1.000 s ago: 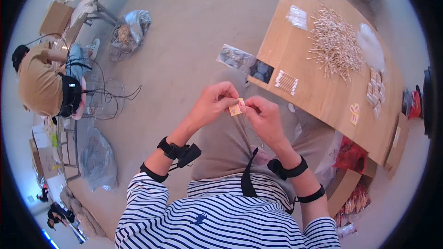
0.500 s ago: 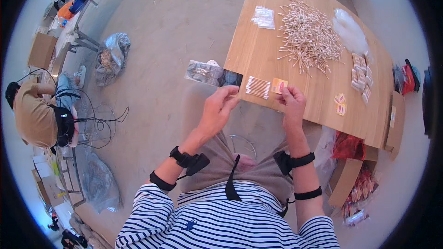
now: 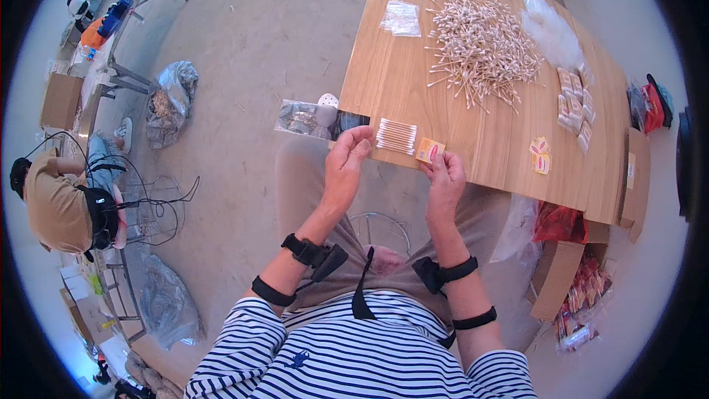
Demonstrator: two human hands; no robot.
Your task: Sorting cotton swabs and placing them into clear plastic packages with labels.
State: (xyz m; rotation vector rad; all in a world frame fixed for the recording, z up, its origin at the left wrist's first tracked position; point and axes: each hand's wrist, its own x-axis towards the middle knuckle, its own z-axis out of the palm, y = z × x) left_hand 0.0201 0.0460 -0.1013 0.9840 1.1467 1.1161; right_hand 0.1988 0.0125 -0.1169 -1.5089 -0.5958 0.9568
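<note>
A neat row of cotton swabs [image 3: 396,137] lies side by side at the table's near left corner. Just left of it is my left hand [image 3: 345,168], empty, its fingers stretched toward the row and the thumb a little apart. My right hand [image 3: 446,179] pinches a small yellow-orange card [image 3: 430,150] between thumb and fingers, over the table's near edge right of the swabs. Farther back spreads a large loose heap of cotton swabs [image 3: 484,44]. More small yellow cards [image 3: 540,155] lie to the right.
Clear plastic bags [image 3: 402,18] lie on the wooden table [image 3: 369,81] at back left, with a filmy plastic pile [image 3: 552,33] at back right. Filled packs [image 3: 574,107] are stacked near the right edge. An opened carton [image 3: 559,281] stands below; at far left, a person [image 3: 63,203] sits.
The view has shifted, so the table appears farther left. The right hand has drawn the card slightly nearer to me relative to the swab row; the left hand is slightly closer to the row.
</note>
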